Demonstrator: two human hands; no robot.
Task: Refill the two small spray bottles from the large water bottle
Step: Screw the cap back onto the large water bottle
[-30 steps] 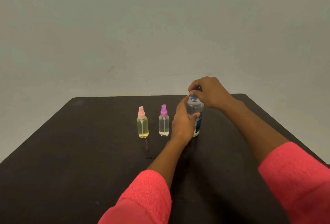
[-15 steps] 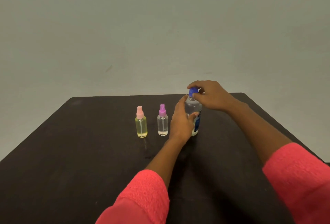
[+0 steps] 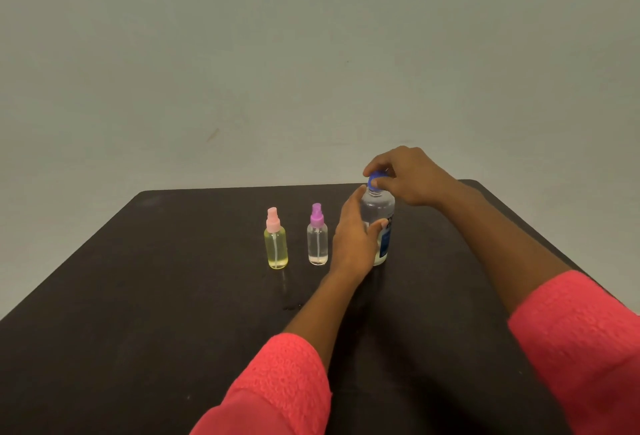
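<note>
Left hand (image 3: 353,237) wraps the large water bottle (image 3: 381,216) at the table's (image 3: 138,296) one o'clock; right hand (image 3: 408,176) fingers pinch its blue cap (image 3: 374,182); both spray bottles (image 3: 276,244) stand at its nine o'clock

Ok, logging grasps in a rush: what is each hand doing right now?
Left hand: closed around the body of the large water bottle.
Right hand: fingers closed on the bottle's blue cap.

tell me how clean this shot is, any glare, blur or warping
Head view: soft, even light, no hard shadows; faint reflections on the dark table below the spray bottles; the wide lens bows its far edge; the sleeves look soft; the water bottle label is unreadable.
</note>
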